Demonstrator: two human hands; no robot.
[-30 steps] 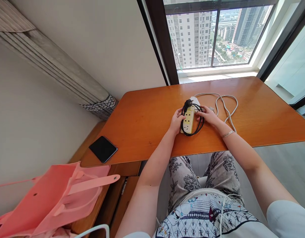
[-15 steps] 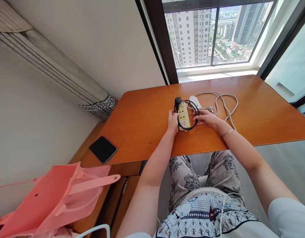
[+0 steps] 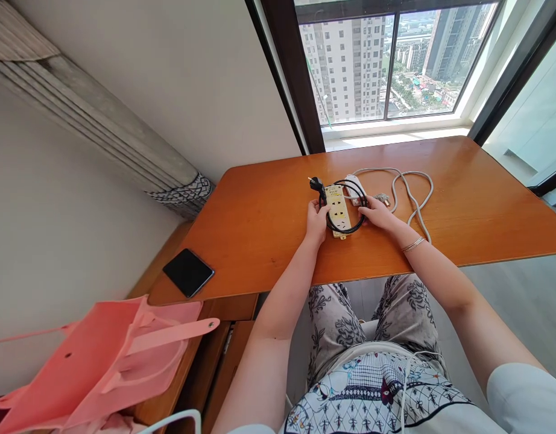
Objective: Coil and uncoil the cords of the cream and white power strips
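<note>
A yellow power strip lies on the wooden table, with a black cable coiled in a loop around and over it. The cable's black plug sticks out at the upper left of the coil. My left hand is closed on the left side of the coil, beside the strip. On the right side, my right hand pinches the loop. Just behind lies a white power strip, partly covered by the black loop; its grey-white cable and plug rest to the right.
A black tablet or phone lies near the left edge of the wooden table. Below it at the left is a pink bag. A window stands behind the table, and a gathered curtain hangs at the left.
My right hand and the right side of the black loop have shifted slightly right. The black plug has tipped over to the left, its prongs now showing. The yellow strip has moved a little right.
</note>
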